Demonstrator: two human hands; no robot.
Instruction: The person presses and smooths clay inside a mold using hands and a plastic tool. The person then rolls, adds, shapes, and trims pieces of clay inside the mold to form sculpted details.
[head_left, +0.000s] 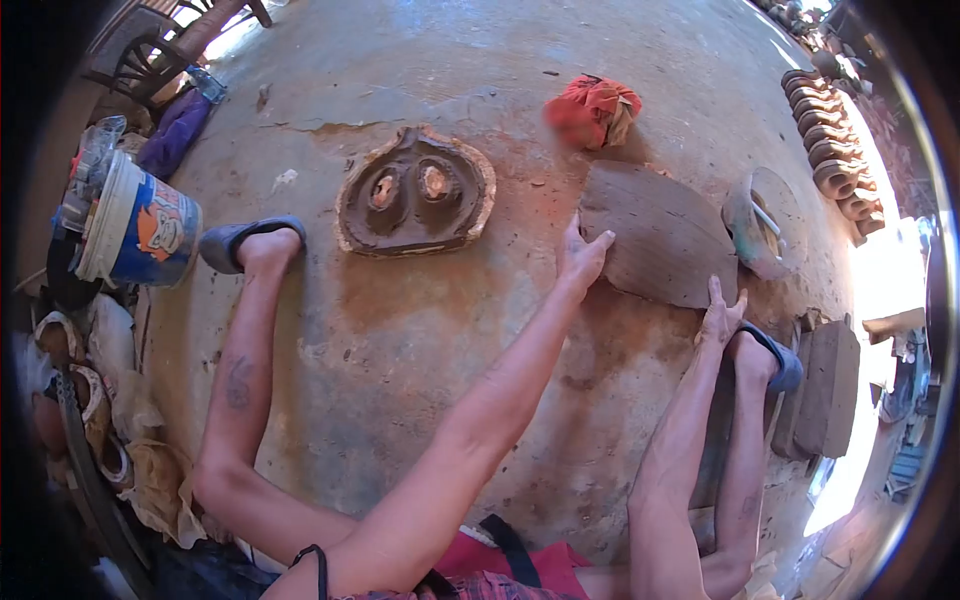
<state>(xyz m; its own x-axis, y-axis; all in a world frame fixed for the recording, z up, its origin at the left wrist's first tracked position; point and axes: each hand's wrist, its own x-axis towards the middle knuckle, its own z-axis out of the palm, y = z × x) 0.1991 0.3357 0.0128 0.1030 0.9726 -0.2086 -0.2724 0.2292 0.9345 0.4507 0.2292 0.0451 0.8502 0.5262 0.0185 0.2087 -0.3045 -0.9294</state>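
Observation:
A broad, flat slab of dark brown clay (pixel 655 235) is between my two hands, right of the middle. My left hand (pixel 585 258) grips its left edge, with the thumb on top and the other fingers partly hidden. At its lower right corner, my right hand (pixel 721 318) holds the edge, part of the fingers out of sight beneath. Whether the slab touches the floor, I cannot tell. To the left lies a rounded mould (pixel 487 190) with a pale rim, lined with dark clay around two raised oval lumps.
A red cloth bundle (pixel 590 112) lies beyond the slab. A bowl (pixel 745 225) with a stick-like tool stands at its right. Clay blocks (pixel 830 385) sit by my right foot, and curved clay pieces (pixel 830 150) line the far right. A blue-and-white bucket (pixel 125 225) stands left.

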